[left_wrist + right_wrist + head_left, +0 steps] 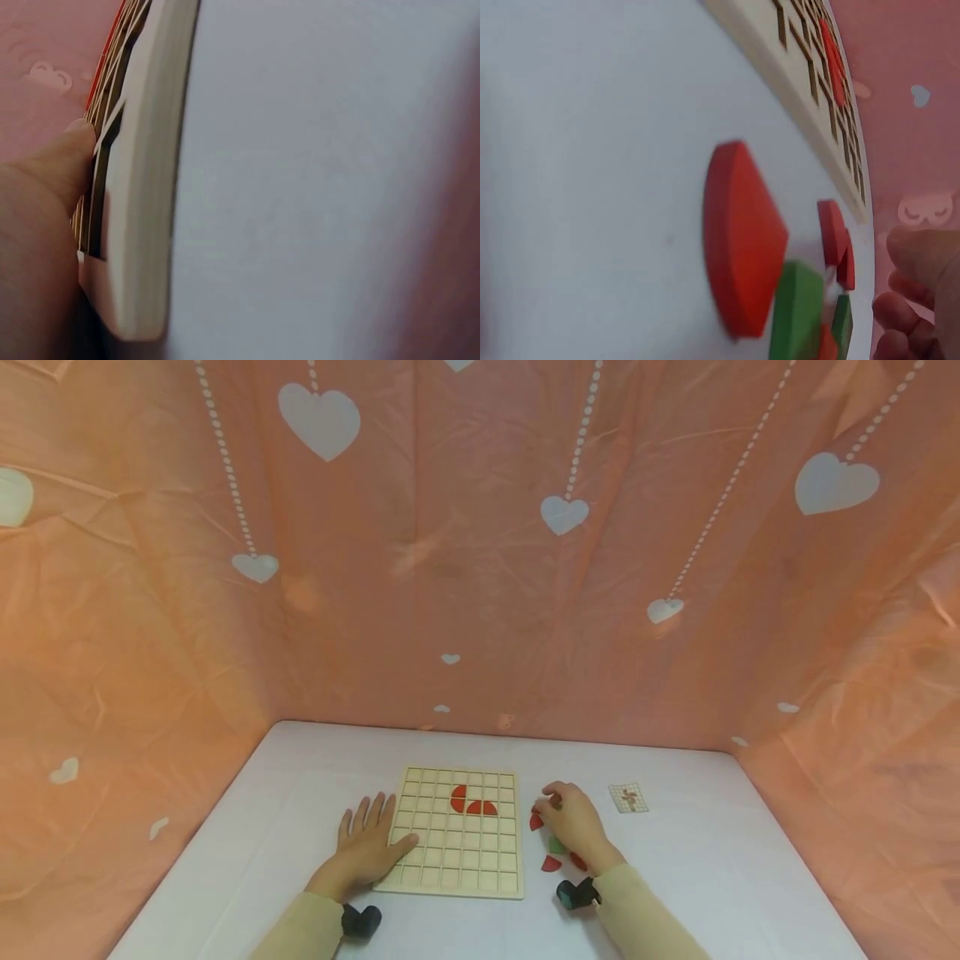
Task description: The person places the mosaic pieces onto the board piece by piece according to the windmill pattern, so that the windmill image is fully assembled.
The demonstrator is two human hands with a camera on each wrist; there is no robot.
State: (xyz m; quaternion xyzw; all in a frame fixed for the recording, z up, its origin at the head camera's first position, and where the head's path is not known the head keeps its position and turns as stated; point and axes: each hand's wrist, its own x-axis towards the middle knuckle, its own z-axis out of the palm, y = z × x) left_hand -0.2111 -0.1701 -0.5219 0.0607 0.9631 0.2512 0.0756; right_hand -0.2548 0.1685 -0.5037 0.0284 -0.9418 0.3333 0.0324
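In the head view, a square wooden grid board (pixel 427 860) lies on the white table. Red quarter-round pieces (pixel 459 800) sit in its upper cells. My left hand (pixel 366 852) rests at the board's left edge, fingers spread on the table and thumb over the board; the left wrist view shows that thumb (pixel 71 154) against the grid. To the right of the board, my right hand (pixel 576 822) hovers over loose pieces, fingers bent, fingertips close to a red piece (pixel 536 821). A green piece (pixel 557 845) lies beneath it. In the right wrist view nothing shows between thumb and fingers.
A small pattern card (pixel 628 797) lies right of my right hand. More red pieces (pixel 551 863) are near my right wrist. Pink curtains (pixel 480 568) with hearts enclose the table's back and sides.
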